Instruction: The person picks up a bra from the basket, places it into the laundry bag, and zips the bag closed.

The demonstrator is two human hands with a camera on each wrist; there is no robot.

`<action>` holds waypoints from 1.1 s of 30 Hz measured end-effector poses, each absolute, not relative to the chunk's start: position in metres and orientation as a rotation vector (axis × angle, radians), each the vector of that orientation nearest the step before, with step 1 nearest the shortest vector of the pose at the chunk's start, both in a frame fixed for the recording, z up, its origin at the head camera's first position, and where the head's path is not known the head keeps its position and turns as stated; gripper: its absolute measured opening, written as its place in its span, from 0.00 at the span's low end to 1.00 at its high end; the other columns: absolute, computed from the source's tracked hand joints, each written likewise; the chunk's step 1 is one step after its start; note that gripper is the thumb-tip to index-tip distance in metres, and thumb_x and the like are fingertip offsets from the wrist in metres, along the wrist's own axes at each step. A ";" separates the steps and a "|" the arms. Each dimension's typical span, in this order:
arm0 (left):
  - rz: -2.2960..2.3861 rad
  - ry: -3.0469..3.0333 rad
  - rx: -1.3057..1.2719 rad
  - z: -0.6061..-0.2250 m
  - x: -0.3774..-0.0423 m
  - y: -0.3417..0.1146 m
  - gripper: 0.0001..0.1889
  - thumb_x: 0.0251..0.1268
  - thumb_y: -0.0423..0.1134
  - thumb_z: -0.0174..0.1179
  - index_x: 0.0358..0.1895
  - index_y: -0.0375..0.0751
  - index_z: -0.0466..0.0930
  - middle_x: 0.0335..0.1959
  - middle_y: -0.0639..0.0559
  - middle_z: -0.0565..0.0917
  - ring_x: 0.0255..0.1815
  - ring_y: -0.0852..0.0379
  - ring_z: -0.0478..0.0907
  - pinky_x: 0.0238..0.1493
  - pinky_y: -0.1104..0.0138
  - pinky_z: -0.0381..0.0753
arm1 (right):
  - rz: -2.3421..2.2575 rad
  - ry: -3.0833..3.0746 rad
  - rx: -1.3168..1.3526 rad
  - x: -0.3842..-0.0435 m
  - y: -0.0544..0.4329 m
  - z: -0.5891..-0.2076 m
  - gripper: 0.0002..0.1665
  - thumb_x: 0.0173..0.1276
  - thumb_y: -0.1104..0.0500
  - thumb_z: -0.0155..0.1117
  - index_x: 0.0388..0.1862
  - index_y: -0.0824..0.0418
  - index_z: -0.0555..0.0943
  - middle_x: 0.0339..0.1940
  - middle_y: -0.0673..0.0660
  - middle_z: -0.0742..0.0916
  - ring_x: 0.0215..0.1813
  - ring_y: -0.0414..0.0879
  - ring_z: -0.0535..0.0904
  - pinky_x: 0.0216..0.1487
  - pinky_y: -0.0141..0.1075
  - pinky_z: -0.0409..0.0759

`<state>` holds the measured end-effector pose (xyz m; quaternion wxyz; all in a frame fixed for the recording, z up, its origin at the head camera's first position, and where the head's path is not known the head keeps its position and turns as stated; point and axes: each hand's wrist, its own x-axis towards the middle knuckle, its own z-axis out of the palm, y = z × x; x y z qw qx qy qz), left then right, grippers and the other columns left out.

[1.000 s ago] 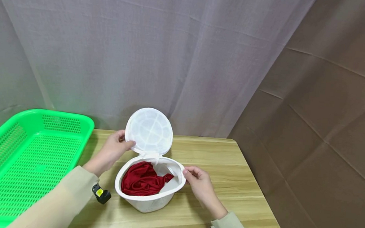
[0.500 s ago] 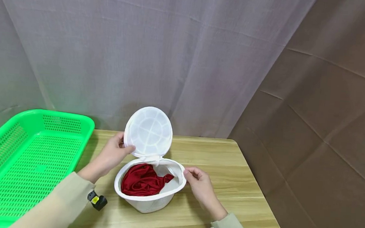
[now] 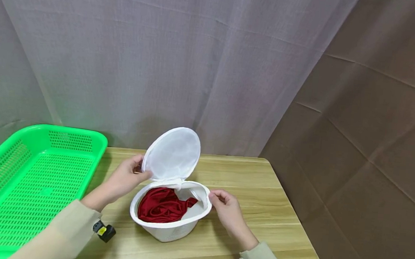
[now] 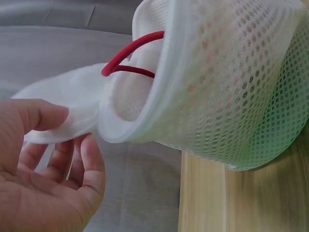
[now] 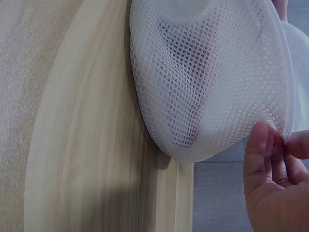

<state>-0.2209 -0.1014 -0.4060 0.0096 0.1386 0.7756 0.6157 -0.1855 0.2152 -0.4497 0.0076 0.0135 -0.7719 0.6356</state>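
A white mesh laundry bag [image 3: 174, 234] stands on the table with its mouth facing up and its round lid [image 3: 173, 153] raised at the back. Inside lies a crumpled, shiny dark red cloth [image 3: 161, 207], and a thin red strap [image 4: 130, 46] shows at the mouth in the left wrist view. My left hand [image 3: 124, 179] pinches the left edge of the lid between thumb and fingers. On the other side, my right hand [image 3: 228, 211] pinches the right edge of the bag's rim; the right wrist view shows thumb and fingertips on the mesh [image 5: 212, 87] at its zipped edge.
A large green plastic basket [image 3: 95, 156] with slotted sides stands left of the bag. The wooden table [image 3: 258, 187] ends at a grey curtain [image 3: 161, 59] behind and a brown cloth wall [image 3: 368, 160] on the right.
The lid has turned and tilted in my left hand, its top leaning right and its face now more oblique. My left wrist has shifted left and slightly down. My right hand keeps its place.
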 end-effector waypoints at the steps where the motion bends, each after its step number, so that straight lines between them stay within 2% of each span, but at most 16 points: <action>1: 1.912 2.423 0.445 -0.406 -0.220 -0.102 0.17 0.63 0.30 0.62 0.55 0.33 0.75 0.43 0.42 0.82 0.44 0.49 0.77 0.41 0.66 0.80 | 1.985 -2.416 0.044 -0.185 0.215 -0.449 0.12 0.71 0.62 0.59 0.47 0.70 0.81 0.42 0.63 0.85 0.42 0.48 0.82 0.43 0.41 0.83; 9: 1.821 2.372 0.548 -0.406 -0.219 -0.109 0.10 0.61 0.32 0.64 0.45 0.36 0.81 0.40 0.46 0.83 0.44 0.49 0.78 0.44 0.62 0.79 | 1.981 -2.449 0.046 -0.187 0.217 -0.451 0.11 0.72 0.61 0.59 0.45 0.67 0.82 0.41 0.61 0.85 0.41 0.49 0.82 0.43 0.43 0.83; 13: 1.721 2.296 0.605 -0.404 -0.216 -0.114 0.11 0.61 0.33 0.65 0.46 0.40 0.83 0.44 0.47 0.83 0.46 0.50 0.79 0.46 0.61 0.79 | 1.965 -2.467 0.048 -0.186 0.218 -0.451 0.10 0.72 0.61 0.58 0.44 0.67 0.82 0.41 0.60 0.85 0.42 0.50 0.82 0.43 0.42 0.83; 18: 1.631 2.212 0.673 -0.404 -0.214 -0.117 0.11 0.62 0.34 0.64 0.48 0.40 0.82 0.47 0.46 0.82 0.48 0.49 0.79 0.48 0.62 0.79 | 1.915 -2.499 0.046 -0.185 0.218 -0.449 0.10 0.73 0.61 0.58 0.45 0.66 0.82 0.42 0.59 0.85 0.42 0.49 0.82 0.43 0.36 0.83; 22: 1.586 2.208 0.702 -0.404 -0.212 -0.119 0.12 0.63 0.32 0.62 0.49 0.41 0.81 0.49 0.45 0.81 0.50 0.47 0.77 0.50 0.62 0.77 | 1.919 -2.497 0.036 -0.185 0.217 -0.450 0.10 0.72 0.61 0.59 0.45 0.66 0.82 0.41 0.59 0.85 0.42 0.49 0.82 0.42 0.36 0.83; 28: 1.645 2.313 0.539 -0.404 -0.214 -0.119 0.15 0.66 0.25 0.51 0.51 0.40 0.80 0.51 0.46 0.81 0.54 0.48 0.75 0.55 0.56 0.74 | 1.948 -2.473 0.010 -0.185 0.216 -0.451 0.12 0.75 0.60 0.55 0.43 0.67 0.81 0.39 0.59 0.85 0.40 0.49 0.82 0.42 0.40 0.83; 33: 1.769 2.420 0.363 -0.403 -0.216 -0.116 0.11 0.70 0.32 0.54 0.51 0.38 0.79 0.49 0.46 0.81 0.53 0.48 0.76 0.56 0.55 0.73 | 1.973 -2.456 0.016 -0.186 0.215 -0.451 0.16 0.75 0.55 0.54 0.42 0.68 0.81 0.39 0.59 0.85 0.39 0.49 0.82 0.43 0.42 0.83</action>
